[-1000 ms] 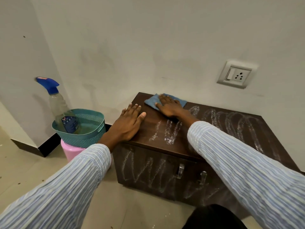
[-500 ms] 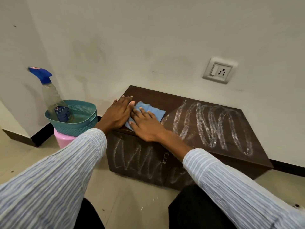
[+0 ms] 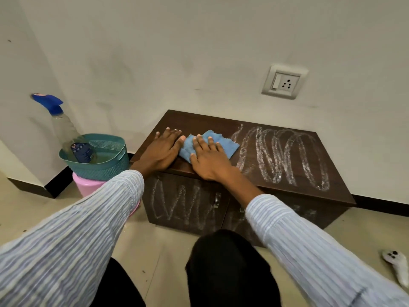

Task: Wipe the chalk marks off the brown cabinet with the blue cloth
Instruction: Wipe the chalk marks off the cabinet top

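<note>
A low brown cabinet (image 3: 199, 122) stands against the wall. White chalk loops (image 3: 287, 158) cover the right part of its top, and chalk zigzags (image 3: 177, 202) mark its front doors. The left part of the top is bare wood. The blue cloth (image 3: 219, 141) lies flat near the top's front left. My right hand (image 3: 210, 158) presses on the cloth with fingers spread. My left hand (image 3: 162, 149) rests flat on the cabinet top just left of the cloth, its thumb touching the cloth's edge.
A teal basket (image 3: 110, 167) holding a spray bottle (image 3: 64, 127) sits on a pink stool (image 3: 86, 187) left of the cabinet. A wall socket (image 3: 284, 82) is above the cabinet. A white object (image 3: 396, 264) lies on the floor at right. My dark knees are below.
My right hand has dragged the cloth from the back left corner toward the front, then slightly right. The chalk strokes in the left middle of the top are gone. My left hand stays flat.
</note>
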